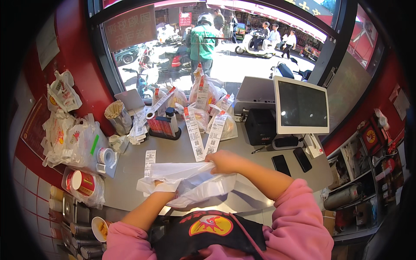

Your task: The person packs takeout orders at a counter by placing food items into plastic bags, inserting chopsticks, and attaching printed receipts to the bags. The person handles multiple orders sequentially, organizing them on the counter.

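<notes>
A white, thin plastic bag (212, 187) is spread out over the near edge of the grey counter, its mouth partly open. My right hand (224, 162) pinches the bag's upper right edge, with the fingers closed. My left hand (161, 189) reaches into the bag at its left side; the plastic covers its fingers, so their hold is hidden. Just beyond the bag lies a printed receipt strip (150, 159). Two long receipt strips (193, 134) hang from packed, tied bags (203, 93) and end close to my right hand.
Left are a stack of plastic bags (65, 134), a tape roll (105, 156), paper cups (83, 182) and a holder of wooden sticks (116, 113). A white-framed screen (302, 106), black printer (261, 126) and two phones (302, 159) occupy the right. Beyond the window stands a person in green (203, 45).
</notes>
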Demonstrator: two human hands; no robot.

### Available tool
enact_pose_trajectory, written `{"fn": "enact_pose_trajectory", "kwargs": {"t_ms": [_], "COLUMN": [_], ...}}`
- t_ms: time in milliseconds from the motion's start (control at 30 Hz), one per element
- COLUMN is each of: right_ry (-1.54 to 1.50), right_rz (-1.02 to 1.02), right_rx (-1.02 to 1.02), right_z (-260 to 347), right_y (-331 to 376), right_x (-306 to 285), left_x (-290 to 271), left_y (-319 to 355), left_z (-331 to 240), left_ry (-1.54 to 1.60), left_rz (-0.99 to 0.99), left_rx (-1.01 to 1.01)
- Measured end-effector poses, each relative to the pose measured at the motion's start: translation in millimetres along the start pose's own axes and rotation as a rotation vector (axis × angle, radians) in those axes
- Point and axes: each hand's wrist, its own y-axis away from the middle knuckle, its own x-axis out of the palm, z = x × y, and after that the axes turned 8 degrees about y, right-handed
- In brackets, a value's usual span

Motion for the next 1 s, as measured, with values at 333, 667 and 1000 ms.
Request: {"fn": "enact_pose_trajectory", "kwargs": {"t_ms": [333, 667, 1000], "right_ry": [0.143, 0.217, -0.018], "right_rz": [-0.170, 0.307, 0.256], "right_rx": [-0.513, -0.130, -0.318], "right_z": [90, -34, -44], "right_y": [40, 6, 32], "right_x": [20, 127, 130], "left_x": [24, 34, -27], "left_y": [-10, 33, 56], "left_z": [-101, -100, -59], "left_ry": [0.147, 0.483, 0.253], "left_rz": [0.600, 0.477, -0.081], "left_rx": [-0.120, 0.038, -0.159]}}
